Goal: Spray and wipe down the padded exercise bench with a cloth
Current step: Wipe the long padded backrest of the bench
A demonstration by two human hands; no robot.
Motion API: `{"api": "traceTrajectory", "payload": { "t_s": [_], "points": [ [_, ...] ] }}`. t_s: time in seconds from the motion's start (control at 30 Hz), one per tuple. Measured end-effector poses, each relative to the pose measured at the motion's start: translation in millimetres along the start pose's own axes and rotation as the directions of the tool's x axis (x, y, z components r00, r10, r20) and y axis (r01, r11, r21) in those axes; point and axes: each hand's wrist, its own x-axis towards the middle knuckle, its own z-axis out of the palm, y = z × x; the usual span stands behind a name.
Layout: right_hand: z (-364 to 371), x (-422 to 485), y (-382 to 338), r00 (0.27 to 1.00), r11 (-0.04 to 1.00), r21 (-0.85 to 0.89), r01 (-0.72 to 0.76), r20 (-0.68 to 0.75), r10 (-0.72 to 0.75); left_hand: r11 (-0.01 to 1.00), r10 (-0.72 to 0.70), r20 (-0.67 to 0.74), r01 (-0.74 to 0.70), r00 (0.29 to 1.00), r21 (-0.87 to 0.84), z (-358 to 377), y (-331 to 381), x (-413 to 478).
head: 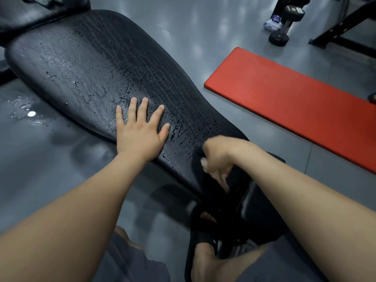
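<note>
I am pressing my left hand [140,133], fingers spread flat, on the wet padded surface [91,58], apparently to brace myself. At four o'clock from it, my blurred right hand [217,159] is gripping the dark cloth [196,169] against the near end, ready for wiping.

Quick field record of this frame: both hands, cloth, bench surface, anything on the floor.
bench pad: black, spray droplets beaded over most of its top
left hand: flat, fingers spread, pressing on the pad
right hand: motion-blurred, gripping the cloth at the pad's near end
cloth: dark, lying against the pad under the right hand
floor: red mat right of the bench, dumbbell beyond it, wet patch on the left
</note>
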Motion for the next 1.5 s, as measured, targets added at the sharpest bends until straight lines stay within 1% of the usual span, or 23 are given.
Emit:
{"api": "traceTrajectory", "payload": {
  "t_s": [0.07,0.1,0.13,0.23,0.3,0.37,0.4,0.47,0.5,0.6,0.67,0.73,0.8,0.83,0.9,0.97,1.03,1.13,1.2,1.27,1.3,1.4,1.5],
  "points": [
    [-4,3,-9,0.929,0.990,0.062,0.129,-0.356,-0.098,1.000,0.001,-0.011,-0.001,1.000,-0.005,2,0,0],
    [-5,3,-11,0.915,0.986,0.088,0.142,-0.392,-0.096,1.000,0.003,-0.016,-0.003,1.000,-0.005,1,0,-1],
    [-6,1,-13,0.940,0.990,0.076,0.119,-0.329,-0.088,1.000,0.005,-0.016,-0.005,1.000,-0.001,2,0,-1],
    [3,-6,-18,0.996,0.998,-0.061,-0.027,0.088,0.033,1.000,0.004,-0.010,-0.004,1.000,0.011,3,0,0],
    [6,-6,-22,0.995,0.999,-0.031,-0.028,0.096,0.031,1.000,0.007,-0.015,-0.007,1.000,0.014,4,0,0],
    [4,0,-26,0.981,0.997,0.003,0.073,-0.180,-0.071,1.000,0.009,-0.024,-0.008,1.000,0.012,5,0,0],
    [3,4,-30,0.926,0.990,0.026,0.140,-0.356,-0.122,1.000,0.009,-0.031,-0.008,0.999,0.011,4,0,0],
    [1,9,-32,0.865,0.966,0.126,0.226,-0.482,-0.139,1.000,0.010,-0.037,-0.009,0.999,0.005,5,-1,0],
    [0,8,-30,0.901,0.967,0.141,0.211,-0.412,-0.137,1.000,0.011,-0.039,-0.011,0.999,0.002,4,-1,-1],
    [7,1,-24,0.998,0.998,0.036,0.044,0.050,-0.046,1.000,0.008,-0.033,-0.008,0.999,0.003,4,-1,0],
    [11,-2,-25,0.993,0.994,-0.081,0.066,0.101,-0.058,1.000,0.005,-0.034,-0.004,0.999,0.006,4,-1,0],
    [13,2,-31,0.971,0.984,-0.061,0.170,-0.161,-0.178,1.000,0.007,-0.042,-0.007,0.999,0.009,5,0,0],
    [14,7,-37,0.837,0.950,0.004,0.311,-0.475,-0.272,1.000,0.010,-0.056,-0.010,0.998,0.004,6,-1,-1],
    [13,8,-39,0.801,0.928,0.043,0.371,-0.520,-0.296,1.000,0.013,-0.062,-0.013,0.998,0.003,5,-1,-1],
    [15,10,-31,0.869,0.915,0.132,0.382,-0.387,-0.307,1.000,0.019,-0.069,-0.019,0.997,0.001,6,-1,-1],
    [24,8,-22,0.963,0.943,0.198,0.267,-0.099,-0.252,1.000,0.018,-0.076,-0.019,0.997,-0.004,6,-1,-1],
    [26,6,-12,0.971,0.947,0.219,0.235,-0.017,-0.237,1.000,0.018,-0.085,-0.018,0.996,0.001,6,-1,-2],
    [16,19,12,0.928,0.919,0.274,0.282,-0.322,-0.188,1.000,0.016,-0.086,-0.015,0.996,0.010,7,-1,-1],
    [8,37,34,0.827,0.929,0.293,0.226,-0.561,-0.025,1.000,0.015,-0.084,-0.014,0.996,0.011,7,-2,-1],
    [8,49,46,0.719,0.945,0.301,0.125,-0.684,0.122,1.000,0.019,-0.087,-0.019,0.996,0.010,6,-1,-1],
    [12,51,43,0.718,0.953,0.282,0.112,-0.686,0.119,1.000,0.021,-0.090,-0.021,0.996,0.007,6,-1,-1],
    [21,39,5,0.763,0.916,0.154,0.369,-0.613,-0.204,1.000,0.026,-0.112,-0.026,0.993,0.006,7,-2,-1],
    [25,35,-9,0.714,0.821,0.047,0.568,-0.524,-0.464,0.999,0.035,-0.125,-0.034,0.992,0.011,8,-2,-2]
  ]
}}
